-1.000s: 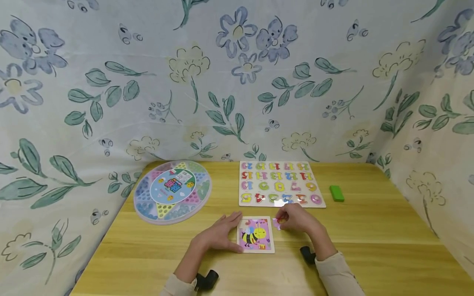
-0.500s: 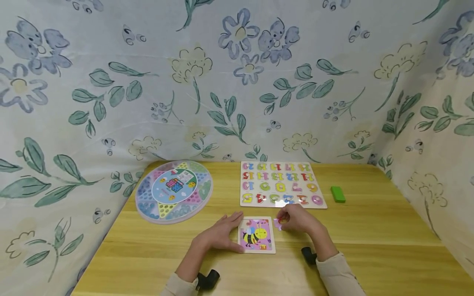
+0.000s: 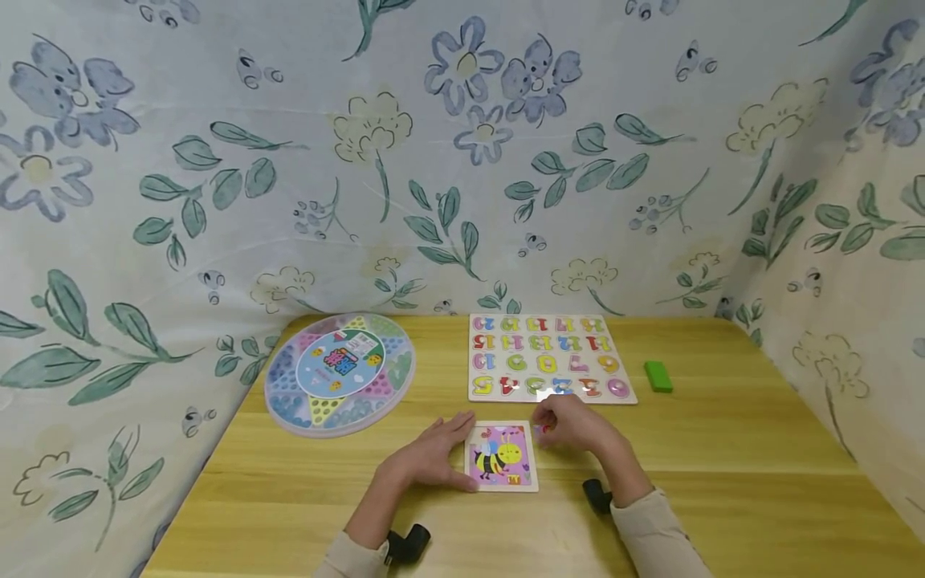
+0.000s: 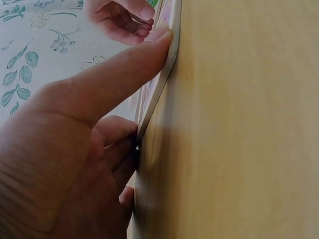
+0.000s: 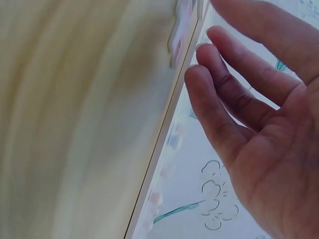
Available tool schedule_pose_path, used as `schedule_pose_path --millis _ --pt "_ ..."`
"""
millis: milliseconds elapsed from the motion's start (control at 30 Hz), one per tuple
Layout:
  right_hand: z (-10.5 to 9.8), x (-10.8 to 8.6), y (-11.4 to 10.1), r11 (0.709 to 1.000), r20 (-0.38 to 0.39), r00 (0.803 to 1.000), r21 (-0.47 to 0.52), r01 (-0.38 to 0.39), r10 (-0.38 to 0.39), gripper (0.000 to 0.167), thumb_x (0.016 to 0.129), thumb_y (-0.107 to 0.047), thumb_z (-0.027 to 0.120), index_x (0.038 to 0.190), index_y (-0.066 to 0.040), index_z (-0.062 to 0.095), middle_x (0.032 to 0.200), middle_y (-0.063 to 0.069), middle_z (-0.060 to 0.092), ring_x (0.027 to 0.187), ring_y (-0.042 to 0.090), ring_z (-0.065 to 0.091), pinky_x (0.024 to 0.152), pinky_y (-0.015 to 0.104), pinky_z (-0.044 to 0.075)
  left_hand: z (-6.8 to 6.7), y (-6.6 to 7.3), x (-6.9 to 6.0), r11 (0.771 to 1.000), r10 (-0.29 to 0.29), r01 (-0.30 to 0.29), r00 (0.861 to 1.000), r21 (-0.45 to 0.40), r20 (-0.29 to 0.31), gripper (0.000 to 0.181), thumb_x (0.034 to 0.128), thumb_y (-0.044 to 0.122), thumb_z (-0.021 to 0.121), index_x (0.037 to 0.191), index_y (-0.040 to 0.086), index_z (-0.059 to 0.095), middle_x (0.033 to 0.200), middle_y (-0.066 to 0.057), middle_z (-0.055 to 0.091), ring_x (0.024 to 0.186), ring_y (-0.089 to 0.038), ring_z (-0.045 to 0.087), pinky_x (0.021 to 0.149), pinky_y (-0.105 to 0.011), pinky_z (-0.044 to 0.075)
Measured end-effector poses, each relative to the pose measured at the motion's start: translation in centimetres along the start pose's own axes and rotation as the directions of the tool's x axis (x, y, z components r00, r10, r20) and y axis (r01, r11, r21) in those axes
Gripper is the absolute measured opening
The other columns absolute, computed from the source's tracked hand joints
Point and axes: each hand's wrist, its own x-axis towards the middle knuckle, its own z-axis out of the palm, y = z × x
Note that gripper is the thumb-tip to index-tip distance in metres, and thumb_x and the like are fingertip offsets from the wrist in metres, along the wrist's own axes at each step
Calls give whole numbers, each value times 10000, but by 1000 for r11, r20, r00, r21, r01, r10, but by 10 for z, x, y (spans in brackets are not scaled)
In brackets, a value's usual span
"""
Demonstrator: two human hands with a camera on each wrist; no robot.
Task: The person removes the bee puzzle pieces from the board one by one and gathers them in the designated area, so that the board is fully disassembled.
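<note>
A small square wooden jigsaw puzzle (image 3: 501, 461) with a bee picture lies flat on the table. My left hand (image 3: 428, 457) lies along its left side, thumb at the near corner and fingers by the far corner. In the left wrist view the straight thumb (image 4: 124, 72) presses on the puzzle's edge. Just right of the puzzle, my right hand (image 3: 574, 424) pinches a small pink-and-red puzzle piece (image 3: 542, 430), mostly hidden by the fingers. Part of this piece (image 5: 178, 40) shows in the right wrist view, where the other fingers are loosely bent.
Behind the hands lies a number puzzle board (image 3: 552, 359) with colourful knobbed numerals. A round board game (image 3: 340, 373) sits at the back left. To the right of the number board is a green block (image 3: 658, 376). Floral cloth (image 3: 462, 201) hangs behind the table.
The right hand and its puzzle piece have shifted slightly away from me and left, and less of the piece shows. The left hand stays at the puzzle's side.
</note>
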Motion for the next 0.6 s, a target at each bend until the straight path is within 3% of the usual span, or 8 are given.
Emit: schedule_pose_path --millis 300,600 --pt "8 4 -13 1000 19 1000 26 11 -12 245 736 -55 813 951 -24 698 820 34 637 729 128 537 633 221 478 -3 2 -1 1000 -18 18 1000 -21 6 1054 740 529 785 1547 99 261 1640 -14 194 1521 -210 164 1255 -458 103" --pt "19 13 -28 1000 51 999 8 4 -5 266 743 -72 822 978 -49 701 894 -1 659 804 145 563 756 311 512 -1 0 -1 1000 -9 9 1000 -21 6 1066 739 545 777 1551 104 246 1641 -10 186 1521 -204 162 1256 -453 99"
